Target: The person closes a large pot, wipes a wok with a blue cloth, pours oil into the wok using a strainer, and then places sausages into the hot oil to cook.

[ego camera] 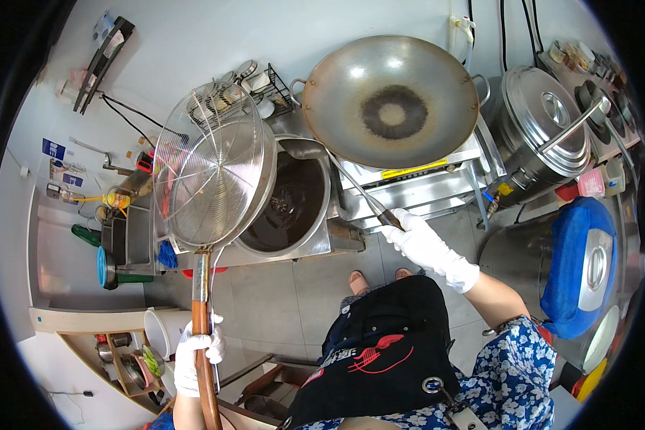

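My left hand (pixel 191 360), in a white glove, grips the long wooden handle of a large round wire skimmer (pixel 209 172), held up at the left. A second rimmed strainer (pixel 269 177) shows behind its mesh, and a thin metal handle runs down into the same hand. My right hand (pixel 427 250), also gloved, is closed on the dark handle of a metal ladle (pixel 302 149). The ladle's bowl is over the back rim of a metal pot (pixel 327 199). Dark brown liquid (pixel 285 215) fills part of that pot; the skimmer hides its left side.
A big wok (pixel 344 102) rests on a steel stove (pixel 408 188). A lidded steel pot (pixel 527 102) with a ladle across it stands right. Nearer is a large drum (pixel 510 252) with a blue-covered lid (pixel 564 269). Sinks (pixel 140 231) stand left; a wooden shelf (pixel 97 322) lower left.
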Demonstrator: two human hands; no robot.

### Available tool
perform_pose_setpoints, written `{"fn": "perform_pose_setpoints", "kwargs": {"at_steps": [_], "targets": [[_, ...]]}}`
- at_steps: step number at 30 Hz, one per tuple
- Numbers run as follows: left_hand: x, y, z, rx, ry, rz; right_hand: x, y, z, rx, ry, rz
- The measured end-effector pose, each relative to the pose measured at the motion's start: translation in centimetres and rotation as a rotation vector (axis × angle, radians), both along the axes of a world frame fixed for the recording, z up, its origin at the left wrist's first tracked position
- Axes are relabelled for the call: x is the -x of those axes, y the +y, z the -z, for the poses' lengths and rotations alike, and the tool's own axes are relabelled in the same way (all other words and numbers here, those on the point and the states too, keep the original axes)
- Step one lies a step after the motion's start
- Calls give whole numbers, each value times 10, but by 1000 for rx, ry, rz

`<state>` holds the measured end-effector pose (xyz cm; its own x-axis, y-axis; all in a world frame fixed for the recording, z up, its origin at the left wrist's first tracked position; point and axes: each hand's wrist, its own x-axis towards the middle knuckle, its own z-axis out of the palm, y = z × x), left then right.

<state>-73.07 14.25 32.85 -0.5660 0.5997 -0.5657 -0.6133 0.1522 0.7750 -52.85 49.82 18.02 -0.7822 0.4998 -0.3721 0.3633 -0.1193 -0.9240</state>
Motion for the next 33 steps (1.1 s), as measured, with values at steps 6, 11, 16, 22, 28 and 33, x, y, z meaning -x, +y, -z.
{"fn": "perform_pose_setpoints", "kwargs": {"at_steps": [6, 11, 16, 22, 28, 33], "targets": [[2, -4, 1, 1, -15, -7, 23, -13, 6, 383, 62, -12], [3, -4, 3, -19, -31, -11, 63, -41, 8, 946, 220, 33], [6, -6, 5, -26, -77, -3, 107, -68, 6, 1270, 257, 33], [8, -10, 7, -47, -126, 6, 131, -81, -5, 1588, 323, 155], [7, -6, 1, -53, -116, 42, 121, -68, -31, 1533, 361, 87], [7, 12, -10, -47, -110, 76, 90, -48, -65, 1471, 496, 84]]}}
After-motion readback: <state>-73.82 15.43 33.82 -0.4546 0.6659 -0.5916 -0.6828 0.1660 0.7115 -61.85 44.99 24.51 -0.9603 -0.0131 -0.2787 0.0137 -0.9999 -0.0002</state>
